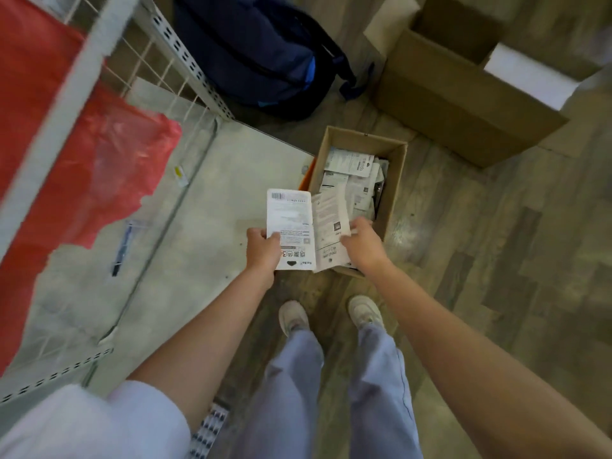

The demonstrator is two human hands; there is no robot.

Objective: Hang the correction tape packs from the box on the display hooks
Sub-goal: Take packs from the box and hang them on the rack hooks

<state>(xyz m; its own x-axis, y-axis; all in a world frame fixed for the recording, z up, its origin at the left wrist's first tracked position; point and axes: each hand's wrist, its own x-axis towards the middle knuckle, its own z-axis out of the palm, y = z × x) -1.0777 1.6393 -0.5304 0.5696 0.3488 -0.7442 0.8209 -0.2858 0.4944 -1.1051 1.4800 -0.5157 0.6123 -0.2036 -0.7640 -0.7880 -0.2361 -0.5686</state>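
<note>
1. Head view, looking straight down past two bare forearms to a small open cardboard box (394, 180) on the wood-pattern floor (496, 260).
2. Left hand (263, 248) curled round the lower left edge of a white correction tape pack (291, 220), thumb on its printed back; held flat above the shelf edge, just left of the box.
3. On that pack: a barcode at the far top corner, blocks of small print too fine to read, large East Asian characters beside a big "3" near the hand, a black heart-like shape and a tiny brand mark that cannot be made out.
4. Right hand (362, 241) pinching the right edge of a second pack (331, 233), also white card seen from the back, tilted and overlapping the first pack's right side; a small square code printed mid-card, other text unreadable.
5. More packs (351, 173) heaped loosely in the box, white backs up, print blurred.
6. Left of the box, a pale grey shelf base (212, 193) with a pen-like item in clear wrap (122, 246) and red plastic sheeting (109, 167).
7. Beyond, a dark blue backpack (255, 51) and a larger open carton (463, 104).
8. Below, white shoes (293, 316) and light trousers (294, 392).
</note>
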